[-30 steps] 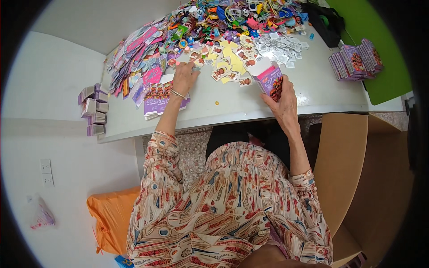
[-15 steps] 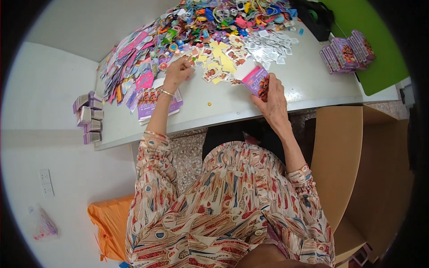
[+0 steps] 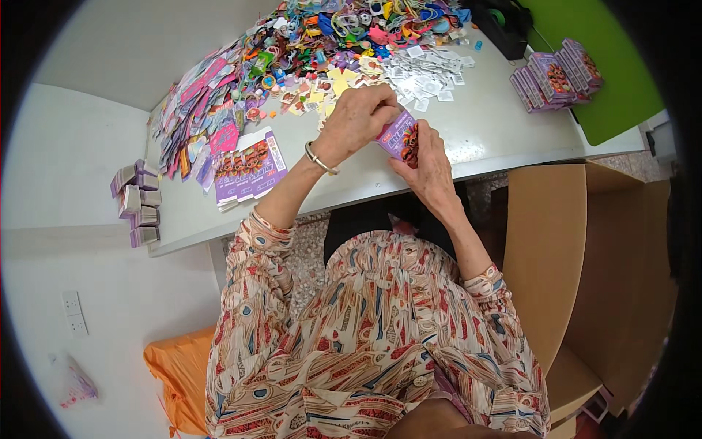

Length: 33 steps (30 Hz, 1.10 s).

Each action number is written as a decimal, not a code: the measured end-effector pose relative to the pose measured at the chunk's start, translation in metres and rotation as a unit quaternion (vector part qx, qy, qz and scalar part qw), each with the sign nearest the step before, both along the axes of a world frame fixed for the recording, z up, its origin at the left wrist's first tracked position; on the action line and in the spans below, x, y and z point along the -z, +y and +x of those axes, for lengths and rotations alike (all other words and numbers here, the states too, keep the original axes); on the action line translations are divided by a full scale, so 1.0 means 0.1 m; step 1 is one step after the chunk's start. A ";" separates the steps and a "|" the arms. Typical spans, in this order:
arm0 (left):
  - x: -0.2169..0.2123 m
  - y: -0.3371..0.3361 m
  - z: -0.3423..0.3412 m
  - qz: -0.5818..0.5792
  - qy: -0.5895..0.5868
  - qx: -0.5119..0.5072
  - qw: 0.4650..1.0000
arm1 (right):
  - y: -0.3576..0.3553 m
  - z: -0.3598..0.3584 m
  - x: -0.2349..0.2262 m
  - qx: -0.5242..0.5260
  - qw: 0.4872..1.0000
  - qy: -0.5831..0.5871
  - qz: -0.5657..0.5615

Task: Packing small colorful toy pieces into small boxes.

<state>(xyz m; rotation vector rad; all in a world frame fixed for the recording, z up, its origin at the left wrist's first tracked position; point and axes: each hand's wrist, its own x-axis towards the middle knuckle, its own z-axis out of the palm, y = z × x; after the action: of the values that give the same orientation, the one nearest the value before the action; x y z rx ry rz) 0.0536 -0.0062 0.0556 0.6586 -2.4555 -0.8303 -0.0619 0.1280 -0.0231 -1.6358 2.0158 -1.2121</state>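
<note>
My right hand [image 3: 430, 167] is wrapped round a small purple carton [image 3: 399, 139] with a colourful printed picture, holding it tilted above the table near its front edge. At the carton's upper end is my left hand [image 3: 358, 121], its fingers bent and pressed together. Whatever they may hold is hidden behind the knuckles. Beyond the left hand lie yellow slips and small picture cards [image 3: 336, 82], with small white square packets [image 3: 428, 69] to their right. Flat purple cartons [image 3: 252, 170] lie overlapping beside my left forearm.
A heap of colourful small toys [image 3: 344, 33] covers the table's back. Pink and purple flat packets [image 3: 201, 106] are piled at left. Filled cartons stand stacked at left [image 3: 139, 201] and right [image 3: 552, 77]. A large cardboard box [image 3: 545, 256] stands open at my right.
My left hand has moved right, from beside the toy heap to the top of the carton. The carton has shifted slightly left in my right hand, and its raised white flap no longer shows.
</note>
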 end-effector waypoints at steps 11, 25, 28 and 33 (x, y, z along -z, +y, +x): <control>0.08 0.05 -0.15 -0.159 -0.019 0.024 0.987 | -0.01 -0.02 0.00 0.007 1.000 -0.011 -0.001; 0.23 0.07 0.07 -0.110 0.023 -0.051 0.992 | -0.02 -0.03 0.01 0.025 0.999 -0.026 0.001; 0.30 0.24 0.01 -0.149 0.054 -0.069 0.985 | -0.02 0.01 0.00 0.034 0.999 -0.020 -0.007; 0.40 0.24 -0.06 -0.188 0.100 -0.105 0.971 | -0.03 0.02 0.02 0.034 0.999 -0.003 -0.035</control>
<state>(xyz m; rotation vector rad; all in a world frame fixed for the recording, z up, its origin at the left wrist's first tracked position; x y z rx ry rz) 0.0473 0.0176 0.0160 0.6418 -2.2262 -0.3177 -0.0597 0.1247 -0.0249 -1.6041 2.0629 -1.3242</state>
